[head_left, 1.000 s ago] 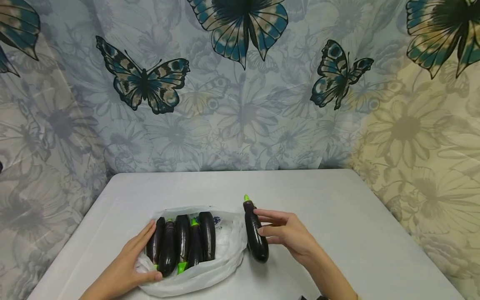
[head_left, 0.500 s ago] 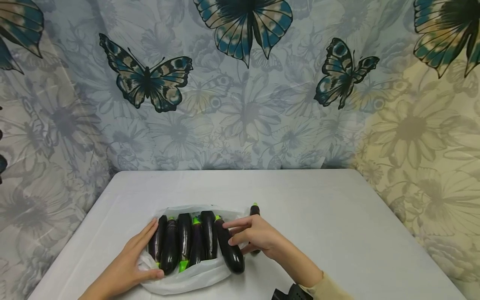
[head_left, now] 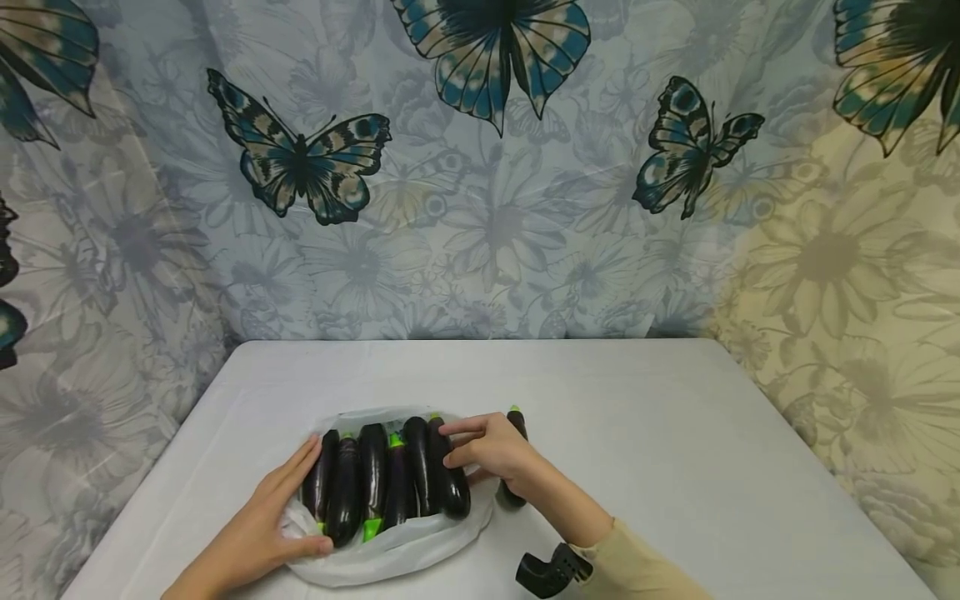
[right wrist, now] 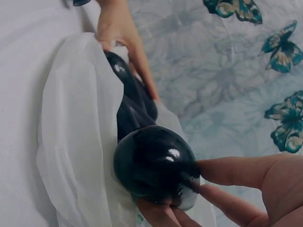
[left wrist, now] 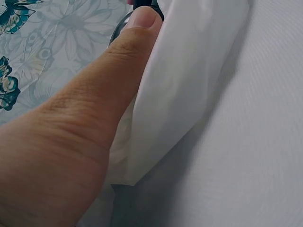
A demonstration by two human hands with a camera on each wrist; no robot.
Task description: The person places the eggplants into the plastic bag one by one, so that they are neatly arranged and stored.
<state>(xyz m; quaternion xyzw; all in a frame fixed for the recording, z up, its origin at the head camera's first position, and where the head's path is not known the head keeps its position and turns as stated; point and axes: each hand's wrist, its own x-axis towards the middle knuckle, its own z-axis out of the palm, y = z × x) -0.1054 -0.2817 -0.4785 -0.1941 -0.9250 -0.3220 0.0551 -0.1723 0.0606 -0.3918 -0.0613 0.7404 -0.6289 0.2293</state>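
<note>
My right hand (head_left: 498,454) holds a dark eggplant (head_left: 453,487) by its right side, fingers and thumb on its skin. This eggplant lies at the right end of a row inside a white plastic bag (head_left: 397,562); the right wrist view shows its rounded end close up. At the row's other end, my left hand (head_left: 258,533) rests along the leftmost eggplant (head_left: 320,479) and the bag's edge, fingers stretched out. Its straight thumb (left wrist: 113,66) lies beside the plastic in the left wrist view. Another eggplant (head_left: 513,497) lies outside the bag, partly hidden behind my right hand.
The bag lies on a white-covered table (head_left: 675,433). A black device (head_left: 547,575) sits at the right wrist by a pale yellow sleeve (head_left: 630,571). Butterfly-patterned cloth (head_left: 487,250) hangs behind the table and at both sides.
My right hand has moved left with the eggplant, from the table right of the bag into the bag beside the others. The left hand stays at the bag's left side.
</note>
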